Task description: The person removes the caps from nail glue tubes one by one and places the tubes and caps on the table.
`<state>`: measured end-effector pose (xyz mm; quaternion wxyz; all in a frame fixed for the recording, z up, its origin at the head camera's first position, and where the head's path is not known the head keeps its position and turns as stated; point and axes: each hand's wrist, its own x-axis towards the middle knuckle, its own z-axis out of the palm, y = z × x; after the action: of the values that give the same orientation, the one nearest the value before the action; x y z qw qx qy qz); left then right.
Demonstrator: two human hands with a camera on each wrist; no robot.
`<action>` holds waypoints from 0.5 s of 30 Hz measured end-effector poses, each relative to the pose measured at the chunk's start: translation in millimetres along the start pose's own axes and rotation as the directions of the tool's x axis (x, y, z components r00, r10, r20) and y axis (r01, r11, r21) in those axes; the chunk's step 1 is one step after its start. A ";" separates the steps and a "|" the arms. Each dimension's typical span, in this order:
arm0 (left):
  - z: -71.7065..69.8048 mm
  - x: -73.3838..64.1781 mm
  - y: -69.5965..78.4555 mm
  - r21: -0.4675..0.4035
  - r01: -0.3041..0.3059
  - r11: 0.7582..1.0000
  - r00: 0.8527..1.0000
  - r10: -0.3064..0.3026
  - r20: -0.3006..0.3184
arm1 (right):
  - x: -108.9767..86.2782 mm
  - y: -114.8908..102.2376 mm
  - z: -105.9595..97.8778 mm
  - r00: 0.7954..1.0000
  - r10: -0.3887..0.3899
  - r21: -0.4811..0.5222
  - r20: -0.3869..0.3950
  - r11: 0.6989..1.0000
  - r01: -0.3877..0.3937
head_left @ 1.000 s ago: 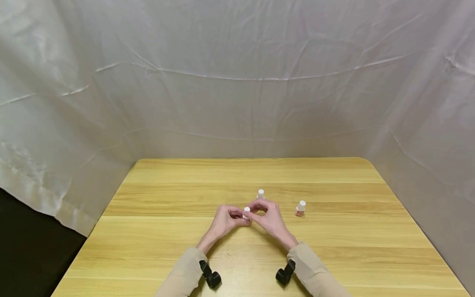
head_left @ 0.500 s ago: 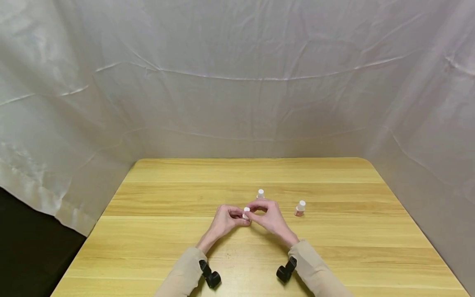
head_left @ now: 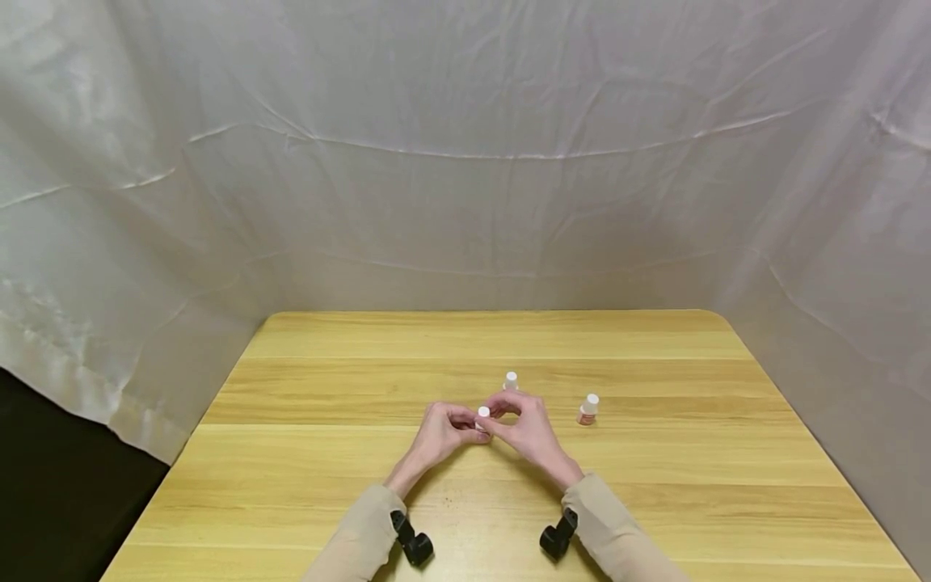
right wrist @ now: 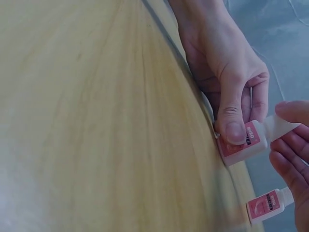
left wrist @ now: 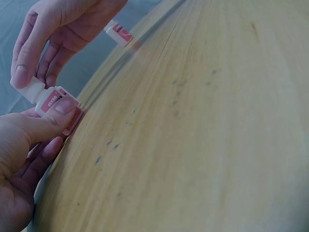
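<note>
A small white bottle (left wrist: 47, 100) with a pink label stands on the table near its middle. My left hand (head_left: 438, 432) grips its body, thumb across the label in the left wrist view. The right hand (head_left: 531, 428) pinches the bottle's white cap (head_left: 483, 412) between thumb and fingers. Beyond the right hand is a second white-capped bottle (head_left: 511, 380), its lower part hidden by that hand. A third such bottle (head_left: 588, 410) stands upright to the right, apart from both hands.
The wood-grain table (head_left: 327, 485) has rounded far corners. Pale grey curtains (head_left: 465, 202) hang behind it and along both sides. Black wrist cameras (head_left: 413, 540) are strapped over the beige sleeves (head_left: 356, 533). Small dark specks (left wrist: 99, 159) mark the tabletop.
My right wrist shifts slightly out to the right and back, while its fingers stay at the cap. The left hand and the other bottles keep their places.
</note>
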<state>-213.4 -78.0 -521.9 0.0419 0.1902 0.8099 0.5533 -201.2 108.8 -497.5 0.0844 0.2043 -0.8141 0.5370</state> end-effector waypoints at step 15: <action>-0.1 0.9 -1.0 0.008 -0.016 1.000 1.000 0.016 -0.010 | -0.8 -0.4 -0.8 1.000 0.014 0.017 0.020 1.000 -0.014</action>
<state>-214.4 -78.2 -522.6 0.0326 0.1939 0.8108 0.5512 -200.4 109.6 -497.1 0.0706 0.2047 -0.8116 0.5426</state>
